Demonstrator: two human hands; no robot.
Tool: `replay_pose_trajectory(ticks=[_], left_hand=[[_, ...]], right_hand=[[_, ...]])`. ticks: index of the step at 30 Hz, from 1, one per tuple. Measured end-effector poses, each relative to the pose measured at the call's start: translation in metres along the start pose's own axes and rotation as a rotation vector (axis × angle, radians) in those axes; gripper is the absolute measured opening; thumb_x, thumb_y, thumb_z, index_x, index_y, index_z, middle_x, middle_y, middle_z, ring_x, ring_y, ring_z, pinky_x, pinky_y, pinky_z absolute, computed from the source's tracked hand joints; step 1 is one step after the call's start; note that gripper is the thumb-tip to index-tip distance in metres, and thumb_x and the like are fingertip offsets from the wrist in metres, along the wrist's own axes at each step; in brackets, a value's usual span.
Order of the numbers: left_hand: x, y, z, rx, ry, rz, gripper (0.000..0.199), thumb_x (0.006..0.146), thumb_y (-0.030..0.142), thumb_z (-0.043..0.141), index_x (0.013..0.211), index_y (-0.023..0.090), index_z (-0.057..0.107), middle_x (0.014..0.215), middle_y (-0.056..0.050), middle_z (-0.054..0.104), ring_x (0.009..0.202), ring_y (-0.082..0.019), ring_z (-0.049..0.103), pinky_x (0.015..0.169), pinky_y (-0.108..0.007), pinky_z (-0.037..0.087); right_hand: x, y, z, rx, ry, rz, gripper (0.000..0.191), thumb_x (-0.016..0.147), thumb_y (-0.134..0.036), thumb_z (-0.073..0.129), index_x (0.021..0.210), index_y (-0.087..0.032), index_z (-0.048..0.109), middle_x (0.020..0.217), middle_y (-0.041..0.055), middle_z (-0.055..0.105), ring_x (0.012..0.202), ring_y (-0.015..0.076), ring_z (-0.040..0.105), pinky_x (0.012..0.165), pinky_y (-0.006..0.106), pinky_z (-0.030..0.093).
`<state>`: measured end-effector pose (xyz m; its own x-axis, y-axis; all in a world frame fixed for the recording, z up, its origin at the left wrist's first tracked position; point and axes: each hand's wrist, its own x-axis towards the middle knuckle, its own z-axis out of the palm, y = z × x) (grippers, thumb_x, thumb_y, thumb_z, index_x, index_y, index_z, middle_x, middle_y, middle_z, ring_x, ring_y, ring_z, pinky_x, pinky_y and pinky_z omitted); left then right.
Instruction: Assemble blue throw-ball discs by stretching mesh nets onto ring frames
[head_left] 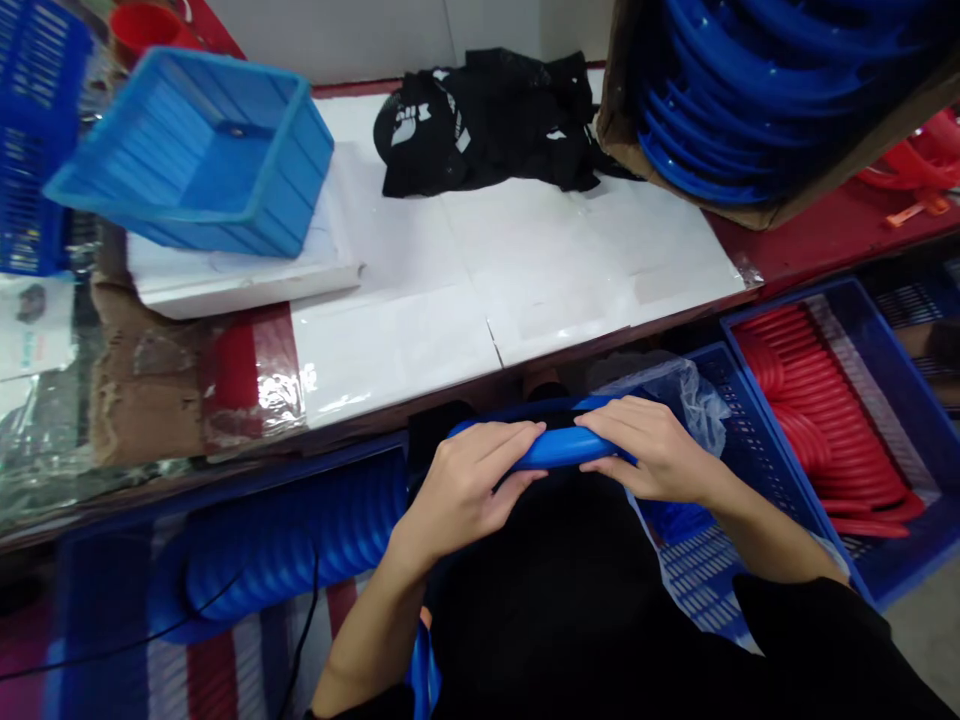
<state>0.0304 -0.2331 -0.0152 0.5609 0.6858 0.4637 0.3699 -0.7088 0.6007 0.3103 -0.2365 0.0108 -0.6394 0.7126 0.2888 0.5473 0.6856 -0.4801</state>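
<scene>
Both of my hands grip one blue plastic ring (566, 448) held above my lap, just below the table's front edge. My left hand (476, 480) wraps round its left part, thumb underneath and fingers on top. On the right part, my right hand (649, 445) holds it the same way, with a short stretch of blue showing between the two hands. The ring's far side passes behind my hands and is partly hidden.
The table (480, 290) holds a light blue bin (285, 190), black cloth (495, 125) and a carton of blue rings (720, 110). Below are a crate with a row of blue rings (300, 540) at left and a crate of red rings (832, 420) at right.
</scene>
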Motion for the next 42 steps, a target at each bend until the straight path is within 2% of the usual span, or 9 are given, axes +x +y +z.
replay_pose_trajectory(ticks=[4,9,13,16,20,24,33,37,42], left_hand=[[0.002,0.002,-0.005,0.001,0.026,0.010,0.038,0.101,0.025,0.069,0.138,0.021,0.068,0.117,-0.013,0.082,0.101,-0.027,0.081,0.087,-0.039,0.066],[-0.012,-0.010,-0.030,-0.164,-0.012,-0.062,0.038,0.100,0.034,0.072,0.136,0.021,0.071,0.115,-0.013,0.082,0.100,-0.027,0.079,0.092,-0.041,0.063],[-0.030,-0.028,-0.045,-0.331,0.068,-0.086,0.038,0.099,0.036,0.073,0.135,0.022,0.072,0.114,-0.014,0.081,0.104,-0.029,0.076,0.093,-0.044,0.062],[-0.029,-0.027,-0.039,-0.261,-0.034,-0.152,0.044,0.098,0.031,0.074,0.141,0.022,0.068,0.122,-0.015,0.079,0.112,-0.029,0.075,0.097,-0.042,0.061],[-0.011,-0.014,-0.019,-0.082,-0.088,-0.114,0.051,0.098,0.035,0.074,0.145,0.020,0.063,0.122,-0.015,0.079,0.109,-0.029,0.077,0.096,-0.042,0.061],[-0.004,-0.009,-0.006,-0.042,-0.046,-0.058,0.038,0.101,0.033,0.071,0.136,0.020,0.068,0.116,-0.013,0.081,0.101,-0.027,0.079,0.089,-0.038,0.063],[-0.011,-0.012,0.007,-0.018,0.151,-0.142,0.028,0.097,0.034,0.072,0.120,0.018,0.075,0.110,-0.012,0.083,0.095,-0.027,0.081,0.088,-0.037,0.065],[-0.022,-0.020,-0.005,-0.109,0.218,-0.342,0.034,0.094,0.043,0.076,0.117,0.018,0.076,0.109,-0.010,0.083,0.097,-0.027,0.080,0.091,-0.036,0.064],[-0.020,-0.040,-0.015,-0.388,0.571,-0.736,0.042,0.101,0.057,0.060,0.113,0.019,0.071,0.097,-0.005,0.078,0.087,-0.021,0.074,0.081,-0.031,0.062]], right_hand=[[0.005,-0.005,0.009,-0.020,0.057,-0.008,0.035,0.103,-0.039,0.065,0.128,-0.015,0.068,0.105,0.0139,0.081,0.091,0.0270,0.077,0.080,0.041,0.060],[0.006,0.000,-0.006,0.059,0.022,-0.006,0.059,0.097,-0.055,0.073,0.141,-0.017,0.062,0.111,0.0131,0.081,0.099,0.0272,0.078,0.089,0.043,0.061],[-0.003,0.010,-0.019,0.102,0.036,0.013,0.046,0.100,-0.041,0.071,0.140,-0.021,0.063,0.117,0.0115,0.080,0.107,0.0260,0.077,0.097,0.043,0.061],[-0.005,0.013,-0.013,0.084,0.070,-0.008,0.040,0.101,-0.034,0.069,0.138,-0.019,0.064,0.116,0.0123,0.080,0.105,0.0261,0.077,0.094,0.042,0.062],[-0.003,0.010,0.001,0.040,0.036,0.016,0.045,0.101,-0.045,0.069,0.136,-0.017,0.064,0.112,0.0134,0.080,0.100,0.0276,0.078,0.090,0.043,0.064],[-0.007,0.008,0.003,0.065,-0.014,0.040,0.049,0.105,-0.050,0.062,0.140,-0.017,0.062,0.117,0.0151,0.079,0.105,0.0282,0.077,0.093,0.044,0.063],[0.004,-0.001,0.018,-0.060,0.213,0.043,0.037,0.106,-0.043,0.060,0.128,-0.015,0.068,0.107,0.0151,0.081,0.090,0.0280,0.078,0.080,0.041,0.060],[0.013,0.004,0.002,-0.056,0.332,0.063,0.044,0.100,-0.047,0.070,0.133,-0.018,0.067,0.117,0.0153,0.080,0.104,0.0308,0.077,0.093,0.044,0.060],[0.008,0.032,-0.009,0.192,0.592,0.490,0.036,0.106,-0.052,0.056,0.113,-0.022,0.074,0.099,0.0070,0.080,0.088,0.0249,0.075,0.079,0.036,0.062]])
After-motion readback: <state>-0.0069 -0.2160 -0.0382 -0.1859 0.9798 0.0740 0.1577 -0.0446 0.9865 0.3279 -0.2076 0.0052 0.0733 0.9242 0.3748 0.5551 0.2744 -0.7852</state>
